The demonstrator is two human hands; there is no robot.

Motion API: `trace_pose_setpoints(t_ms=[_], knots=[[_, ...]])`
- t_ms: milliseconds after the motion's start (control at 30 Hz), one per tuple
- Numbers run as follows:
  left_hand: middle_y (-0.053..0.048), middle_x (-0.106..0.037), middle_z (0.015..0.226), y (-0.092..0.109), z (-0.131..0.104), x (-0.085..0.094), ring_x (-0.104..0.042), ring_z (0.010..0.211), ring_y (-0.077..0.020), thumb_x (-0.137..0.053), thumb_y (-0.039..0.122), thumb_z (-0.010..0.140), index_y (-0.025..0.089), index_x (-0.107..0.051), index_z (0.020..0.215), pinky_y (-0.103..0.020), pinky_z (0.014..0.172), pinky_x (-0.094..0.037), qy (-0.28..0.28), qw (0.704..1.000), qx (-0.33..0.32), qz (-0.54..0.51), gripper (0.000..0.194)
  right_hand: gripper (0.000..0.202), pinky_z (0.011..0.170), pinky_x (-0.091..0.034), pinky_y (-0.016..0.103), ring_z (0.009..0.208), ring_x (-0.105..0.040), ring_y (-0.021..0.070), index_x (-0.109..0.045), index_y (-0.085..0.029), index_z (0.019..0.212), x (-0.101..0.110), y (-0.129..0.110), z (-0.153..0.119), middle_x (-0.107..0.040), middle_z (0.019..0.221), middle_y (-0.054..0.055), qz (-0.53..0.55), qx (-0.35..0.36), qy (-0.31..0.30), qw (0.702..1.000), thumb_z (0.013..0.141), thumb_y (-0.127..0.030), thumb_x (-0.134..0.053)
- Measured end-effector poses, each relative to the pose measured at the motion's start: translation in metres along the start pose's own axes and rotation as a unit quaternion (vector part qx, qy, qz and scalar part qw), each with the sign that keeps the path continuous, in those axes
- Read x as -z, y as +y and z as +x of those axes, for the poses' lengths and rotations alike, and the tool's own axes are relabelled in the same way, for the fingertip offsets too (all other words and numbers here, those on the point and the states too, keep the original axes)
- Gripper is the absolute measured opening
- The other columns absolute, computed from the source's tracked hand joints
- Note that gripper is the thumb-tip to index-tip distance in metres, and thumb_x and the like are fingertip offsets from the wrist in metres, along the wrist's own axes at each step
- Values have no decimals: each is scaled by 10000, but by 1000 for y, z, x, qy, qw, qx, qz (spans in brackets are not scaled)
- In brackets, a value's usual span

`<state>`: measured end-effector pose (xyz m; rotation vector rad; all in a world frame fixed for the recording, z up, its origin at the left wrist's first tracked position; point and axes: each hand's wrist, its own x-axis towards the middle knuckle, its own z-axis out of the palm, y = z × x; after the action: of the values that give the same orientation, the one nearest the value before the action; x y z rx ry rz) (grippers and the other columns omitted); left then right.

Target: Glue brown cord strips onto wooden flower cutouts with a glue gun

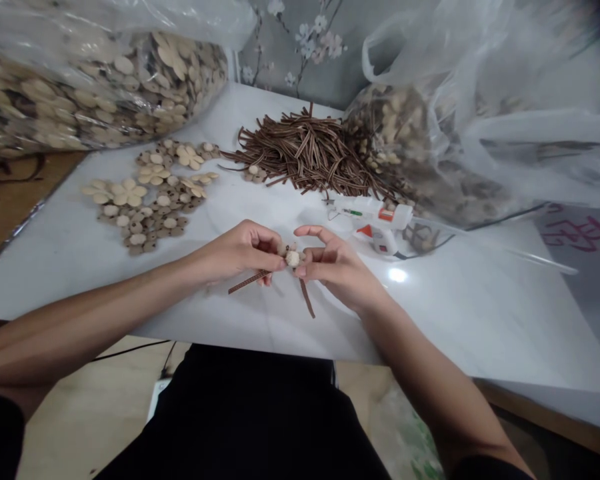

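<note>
Between my two hands, above the front part of the white table, is a small beige-brown flower (293, 259) with a pale round centre. My left hand (253, 250) pinches its left side between thumb and fingers. My right hand (333, 263) grips the right side with thumb and curled fingers, its index finger stretched out above. Two ends of a brown stitched strip (307, 299) hang below the flower, one to the left and one to the right. How the strip joins the flower is hidden by my fingers.
Flower pieces (165, 200) lie at the left, below a large clear bag (105, 93) of them. A heap of brown strips (305, 150) lies at the back. Right of my hands are a glue gun (380, 233) and another plastic bag (430, 147). The white table (470, 300) spans the view.
</note>
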<state>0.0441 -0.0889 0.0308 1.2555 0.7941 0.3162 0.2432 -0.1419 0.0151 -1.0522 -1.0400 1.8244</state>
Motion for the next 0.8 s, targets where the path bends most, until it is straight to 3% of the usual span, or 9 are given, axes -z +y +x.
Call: trace_pose_setpoints(t_ms=[100,167,233,300,433,567,667,733,800], knots=[[20,-609,557,0,-4,1,-565,495,-88,-644,186,761,158,-657,676,-185,491,-457,59,985,-73,143,90,524,754,-482,310,748,-626,145,-553,-256,1145,3,-1,0,-683,789,-31,-52,25,29,998,682,-159,-780],[15,-620,581,-4,-7,5,-552,510,-89,-666,209,756,177,-697,721,-190,496,-413,128,930,-181,292,57,513,846,-489,322,930,-636,168,-599,-258,1134,7,-3,0,-694,1016,17,-98,58,62,992,670,-161,-794],[7,-648,624,-9,-11,12,-579,554,-106,-703,243,764,228,-736,796,-210,521,-396,176,852,-280,407,49,452,879,-497,319,1007,-633,176,-639,-256,1122,12,-7,-2,-676,1132,35,-109,68,81,988,700,-187,-785],[2,-665,657,-13,-15,20,-608,590,-123,-711,283,800,287,-745,868,-233,536,-397,183,799,-346,456,76,363,830,-529,317,953,-667,175,-660,-255,1127,14,-10,-4,-699,1088,42,-77,28,65,995,777,-287,-748],[14,-651,641,-15,-19,28,-564,503,-113,-694,270,833,337,-741,920,-252,462,-364,152,748,-437,476,119,350,776,-574,327,837,-709,178,-728,-192,995,5,-10,-9,-734,926,62,-20,-34,-53,998,835,-498,-668],[14,-663,637,-14,-19,23,-564,483,-115,-677,256,835,341,-742,950,-250,432,-363,144,717,-477,487,158,204,783,-583,300,787,-699,144,-752,-189,854,-10,-7,-11,-735,833,26,-24,-11,-57,998,745,-356,-792],[19,-675,634,-13,-17,14,-569,507,-102,-684,233,815,288,-730,902,-233,495,-428,199,735,-469,448,113,160,707,-585,274,697,-679,123,-754,-197,826,-13,-7,-11,-725,788,14,-33,10,-11,999,737,-321,-798],[15,-665,614,-10,-15,9,-551,505,-91,-660,251,833,220,-703,813,-212,512,-446,234,808,-402,362,57,175,697,-582,279,682,-666,123,-752,-197,828,-13,-7,-11,-721,788,17,-48,25,21,998,723,-326,-806],[0,-660,608,-6,-13,4,-549,510,-88,-606,328,883,174,-696,757,-189,497,-445,209,901,-283,255,218,211,718,-578,293,711,-661,131,-742,-202,855,-12,-6,-11,-719,826,20,-62,37,51,996,702,-324,-820]])
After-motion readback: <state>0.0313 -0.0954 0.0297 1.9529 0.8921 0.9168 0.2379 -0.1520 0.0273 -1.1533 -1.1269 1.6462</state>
